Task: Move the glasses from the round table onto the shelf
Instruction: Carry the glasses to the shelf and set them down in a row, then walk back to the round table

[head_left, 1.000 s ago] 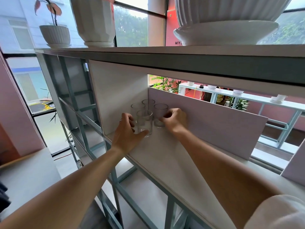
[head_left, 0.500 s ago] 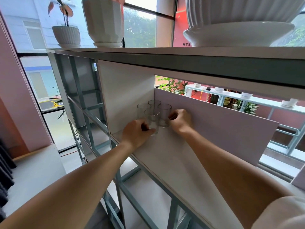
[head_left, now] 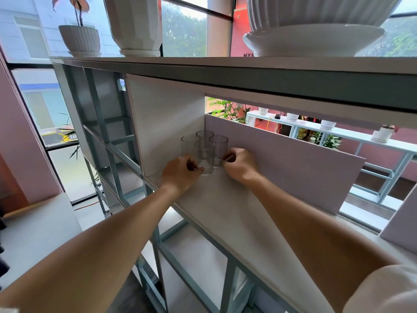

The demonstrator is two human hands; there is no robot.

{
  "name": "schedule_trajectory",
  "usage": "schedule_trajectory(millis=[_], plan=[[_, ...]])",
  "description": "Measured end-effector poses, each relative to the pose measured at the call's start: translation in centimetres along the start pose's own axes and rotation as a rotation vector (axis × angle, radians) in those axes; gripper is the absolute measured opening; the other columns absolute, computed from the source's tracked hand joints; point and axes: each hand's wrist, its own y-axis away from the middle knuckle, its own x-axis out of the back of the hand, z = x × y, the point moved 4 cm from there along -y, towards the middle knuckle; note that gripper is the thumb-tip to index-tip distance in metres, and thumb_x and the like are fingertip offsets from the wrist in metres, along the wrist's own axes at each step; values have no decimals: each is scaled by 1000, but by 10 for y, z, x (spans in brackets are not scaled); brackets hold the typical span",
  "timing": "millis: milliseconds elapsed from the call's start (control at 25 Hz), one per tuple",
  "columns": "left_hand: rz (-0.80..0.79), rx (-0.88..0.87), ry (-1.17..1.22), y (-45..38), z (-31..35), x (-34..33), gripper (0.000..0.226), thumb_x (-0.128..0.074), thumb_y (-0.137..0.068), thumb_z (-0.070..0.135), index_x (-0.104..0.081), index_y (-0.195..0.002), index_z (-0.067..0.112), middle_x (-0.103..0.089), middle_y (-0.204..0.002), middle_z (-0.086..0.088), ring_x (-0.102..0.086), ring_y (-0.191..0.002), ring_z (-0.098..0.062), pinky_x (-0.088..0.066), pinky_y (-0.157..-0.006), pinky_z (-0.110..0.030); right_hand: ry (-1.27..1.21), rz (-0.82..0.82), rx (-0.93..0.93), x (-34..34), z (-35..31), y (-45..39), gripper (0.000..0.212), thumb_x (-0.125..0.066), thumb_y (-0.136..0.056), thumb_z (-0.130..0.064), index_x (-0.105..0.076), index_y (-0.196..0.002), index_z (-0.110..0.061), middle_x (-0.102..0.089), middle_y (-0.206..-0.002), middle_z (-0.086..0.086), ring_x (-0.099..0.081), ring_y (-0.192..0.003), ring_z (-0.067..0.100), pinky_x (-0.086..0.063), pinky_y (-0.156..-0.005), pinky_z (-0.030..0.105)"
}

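Note:
Several clear glasses stand together in the back left corner of the white shelf board [head_left: 237, 213]. The front glass [head_left: 206, 154] rests on the board, and my left hand [head_left: 179, 173] holds it low down, thumb and fingers at its base. My right hand [head_left: 240, 164] pinches the bottom of the right glass [head_left: 218, 146] with curled fingers. Two more glasses, a left glass [head_left: 188, 143] and a back glass [head_left: 204, 134], stand behind, untouched. The round table is out of view.
A white side panel [head_left: 167, 123] and a pale back panel [head_left: 293, 161] wall in the corner. The upper shelf [head_left: 270, 71] hangs overhead and carries white plant pots [head_left: 79, 38]. The grey-green metal frame [head_left: 106, 141] continues to the left and below.
The view has shifted a little. Both hands have slid down the glasses to their bases. The front glass now stands closer to the others.

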Motion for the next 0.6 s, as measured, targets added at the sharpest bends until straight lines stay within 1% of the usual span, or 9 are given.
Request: schedule_trajectory(millis=[80,160,200,320,360,440,520,600], plan=[[25,-11,-23,13,-6,15,20,-71,-79,39,-58,-70,26,-62,-72,8,-59,-74,-17,-44,-66,-28,12,12,29,-2,-10,14,5,-70,-80,-21,-69,-80,-26,-70,-78,-7,-66,-77,12,-53,-67,25],[41,-30,-41,28,-16,34,20,-70,-81,41,-61,-75,23,-62,-72,7,-59,-73,-18,-43,-66,-29,11,22,57,-6,-23,32,4,-70,-80,-23,-71,-82,-27,-71,-80,-7,-66,-77,11,-57,-69,28],[42,-24,-37,38,-23,46,21,-70,-81,42,-61,-76,24,-61,-71,8,-59,-72,-17,-42,-65,-28,-5,31,70,-10,-32,44,4,-71,-80,-23,-71,-82,-26,-71,-81,-6,-66,-76,12,-57,-69,29],[51,33,-28,82,-58,89,23,-70,-81,43,-58,-72,26,-61,-69,11,-58,-70,-16,-39,-64,-28,-81,37,87,-28,-72,97,6,-73,-79,-20,-73,-82,-25,-70,-77,-6,-64,-73,13,-49,-60,20],[55,57,-34,99,-72,102,24,-71,-80,43,-57,-71,26,-61,-69,10,-57,-69,-17,-39,-63,-28,-93,42,104,-37,-87,116,6,-73,-78,-19,-74,-81,-24,-71,-76,-4,-65,-72,14,-49,-60,20],[34,126,-51,139,-106,121,22,-72,-80,41,-58,-73,25,-59,-68,9,-57,-70,-19,-39,-62,-28,-81,44,156,-59,-113,158,5,-72,-76,-18,-74,-81,-20,-73,-75,1,-67,-73,19,-53,-66,27],[-4,197,-42,179,-138,132,20,-72,-80,39,-60,-77,24,-62,-70,7,-60,-72,-19,-42,-66,-28,-96,-27,175,-84,-128,202,7,-74,-77,-20,-74,-83,-19,-73,-75,1,-67,-72,20,-55,-69,32],[-74,277,-28,223,-172,135,18,-73,-78,40,-63,-80,24,-66,-73,7,-62,-75,-18,-43,-67,-28,-90,-148,164,-112,-128,252,12,-75,-80,-24,-73,-90,-19,-70,-77,-2,-64,-68,14,-55,-66,29]])
